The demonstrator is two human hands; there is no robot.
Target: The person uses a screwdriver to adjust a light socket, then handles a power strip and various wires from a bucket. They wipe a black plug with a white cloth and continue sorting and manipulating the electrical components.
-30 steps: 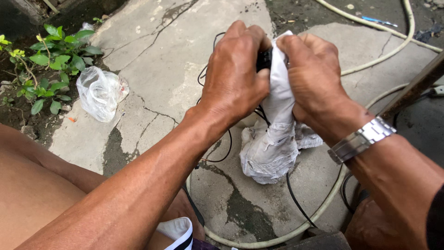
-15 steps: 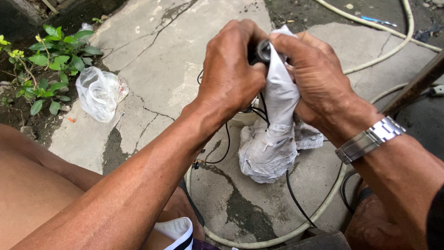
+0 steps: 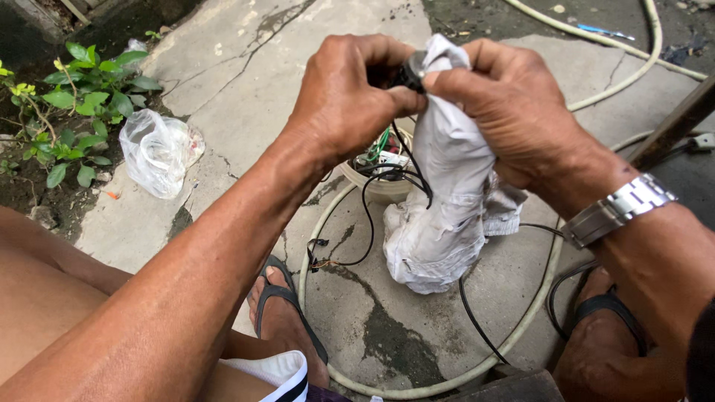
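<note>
A small black part (image 3: 411, 73) with thin black wires (image 3: 370, 216) trailing from it sits high in the middle of the view, held in the air between two bare hands and half wrapped in a white cloth (image 3: 439, 201). The left hand (image 3: 348, 100) has its grip closed around the black part, thumb and fingers curled tight over it. The right hand (image 3: 506, 112) has its grip clamped on the top of the white cloth, pressing the cloth against the part; the rest of the cloth hangs down below the hands in a crumpled bundle. A metal wristwatch (image 3: 618, 208) is on the right wrist.

The wires loop down from the left hand, and one ends in bare strands near the ground. Below the hands, partly hidden, is a pale round container (image 3: 380, 186) with coloured wiring inside. A pale hose (image 3: 477, 365) curves around it on the cracked concrete floor (image 3: 246, 89). The person's two feet in dark sandals, left foot (image 3: 287, 316) and right foot (image 3: 603, 327), rest on the concrete. To the left lies a crumpled clear plastic bag (image 3: 158, 151), just beside a green leafy plant (image 3: 74, 112) growing in dark soil
</note>
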